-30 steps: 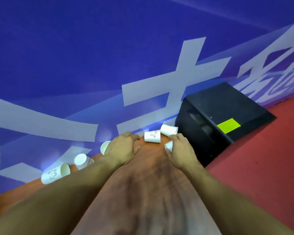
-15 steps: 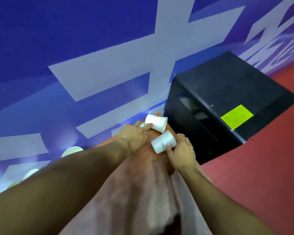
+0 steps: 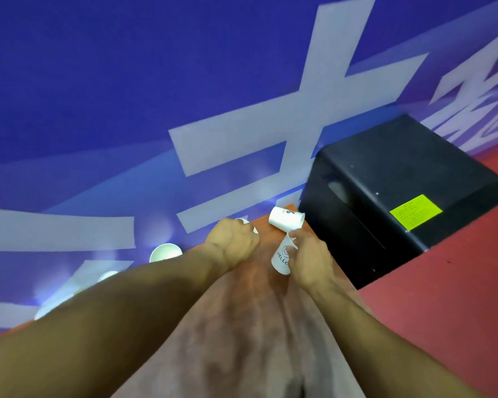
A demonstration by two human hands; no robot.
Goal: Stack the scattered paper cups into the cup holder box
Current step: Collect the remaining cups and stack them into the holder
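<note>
Right hand: the right hand grips a white paper cup printed HELLO, fingers curled round its wall, with the cup tilted and one end towards the wearer.
Left hand: the left hand is a fist over a second white paper cup. Only slivers of white show, so it looks like a grip.
Key relation: a third white paper cup on its side lies just beyond both hands at the far right corner of the brown wooden tabletop. Its long axis runs left to right, mouth to the right, and the right hand is nearer.
Other cups: three more white paper cups sit along the far left edge, the clearest being the open-mouthed cup.
Box: a black box with a slot in its side stands on the red floor, right of the tabletop end — probably the holder, though I cannot tell.
Writing: "HELLO" is readable. The lying cup's black print and the box's yellow-green label are too small to read.
Backdrop: a blue banner with large pale characters.
</note>
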